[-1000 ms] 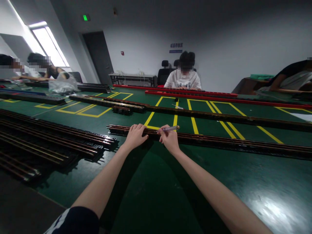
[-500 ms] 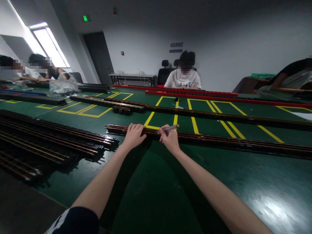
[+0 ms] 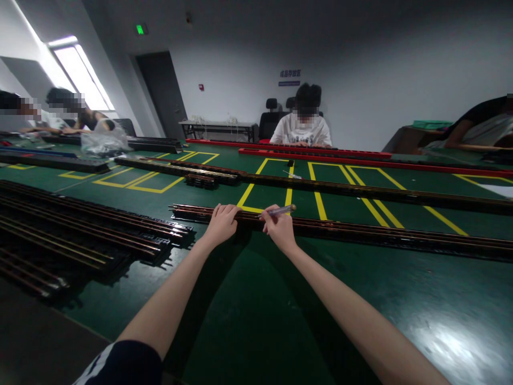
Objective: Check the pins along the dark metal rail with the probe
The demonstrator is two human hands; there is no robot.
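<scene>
A long black strip (image 3: 352,230) with copper-coloured rods along it lies across the green table in front of me. My left hand (image 3: 223,220) grips it near its left end, fingers over the top and thumb on the near side. Just to the right, my right hand (image 3: 279,229) pinches a slim pen-like tool (image 3: 281,210) with a clear purplish barrel and a gold-coloured end. The tool's tip points left, down at the strip; whether it touches cannot be made out.
Several similar strips (image 3: 80,224) lie side by side at the left. Beyond mine runs another long strip (image 3: 360,191), then red rails (image 3: 320,153). A plastic bag (image 3: 105,140) stands at the back left. A person (image 3: 301,128) sits opposite; others are at both sides.
The strip has slid slightly to the left. My left hand's thumb has drawn in closer to its fingers; my right hand and the tool look almost unmoved.
</scene>
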